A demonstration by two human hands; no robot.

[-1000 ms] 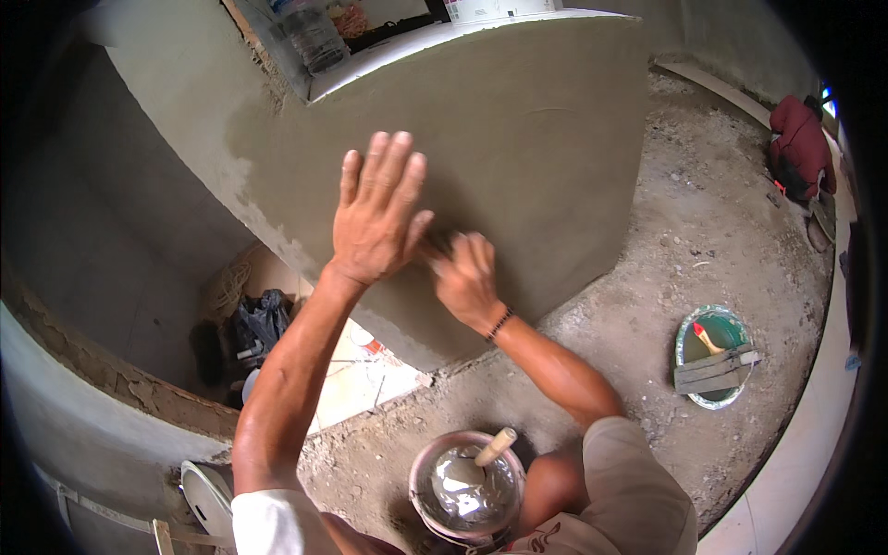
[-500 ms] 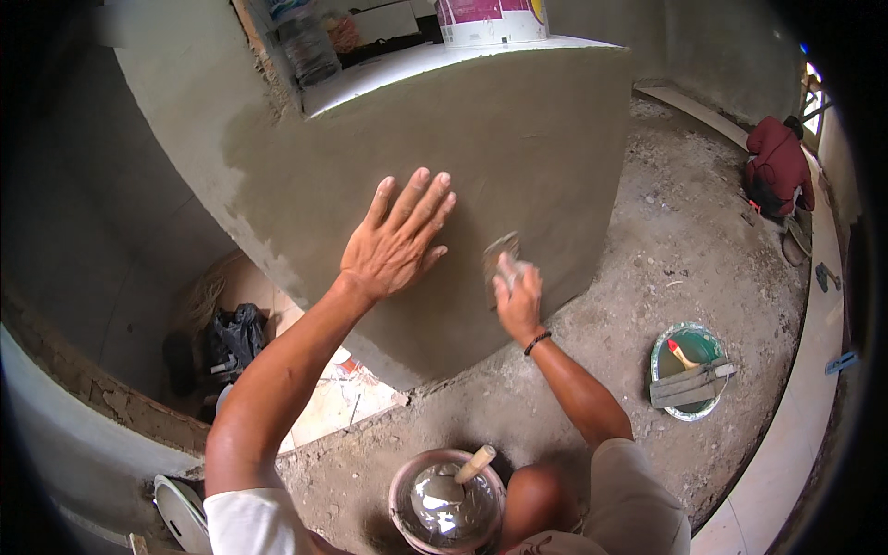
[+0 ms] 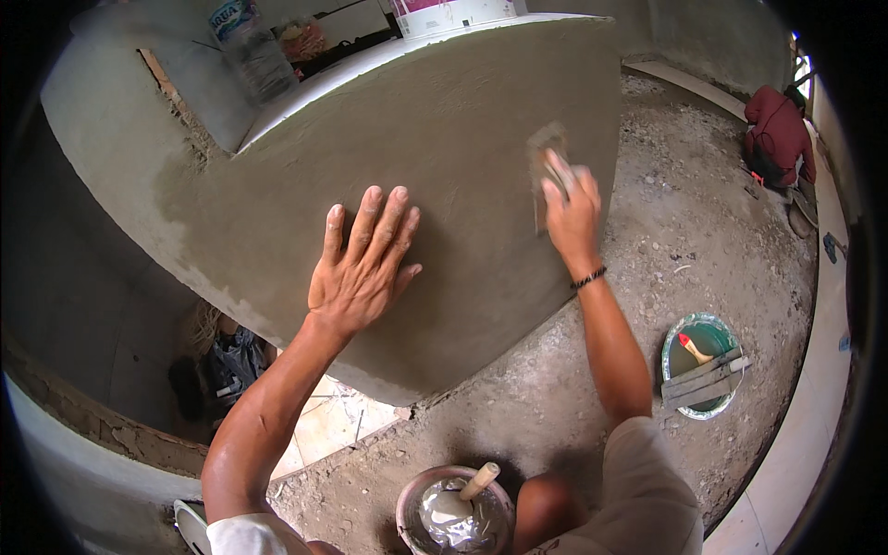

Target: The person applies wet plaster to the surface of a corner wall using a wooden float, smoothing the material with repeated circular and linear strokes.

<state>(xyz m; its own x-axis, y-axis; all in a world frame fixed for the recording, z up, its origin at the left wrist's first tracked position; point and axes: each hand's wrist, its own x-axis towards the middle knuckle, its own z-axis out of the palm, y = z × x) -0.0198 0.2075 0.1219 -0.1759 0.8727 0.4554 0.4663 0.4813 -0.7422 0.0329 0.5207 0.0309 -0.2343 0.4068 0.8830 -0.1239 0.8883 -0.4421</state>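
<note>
Before me stands a low wall [image 3: 462, 305] coated in smooth grey-brown plaster, darker and damp-looking over most of its face. My left hand [image 3: 361, 264] lies on or just over the plaster with its fingers stretched out, holding nothing. In my right hand [image 3: 573, 208] is a flat scraper [image 3: 546, 162], its blade against the wall near the right edge; both are slightly blurred. A dark bracelet circles that wrist. Below me a round bowl [image 3: 407, 509] holds wet grey mix, and a wooden-handled tool [image 3: 481, 479] stands in it.
A green bucket [image 3: 673, 347] at the right carries a flat board [image 3: 694, 384] and a red-tipped brush [image 3: 694, 348]. Farther off, a person in dark red [image 3: 779, 134] crouches. A white tub [image 3: 453, 17] and plastic bottle [image 3: 252, 51] stand on the ledge; a black bag [image 3: 239, 356] lies left.
My right hand has moved the scraper up and right across the plaster. My left hand stays spread, now lower and farther left in view. The view itself has shifted.
</note>
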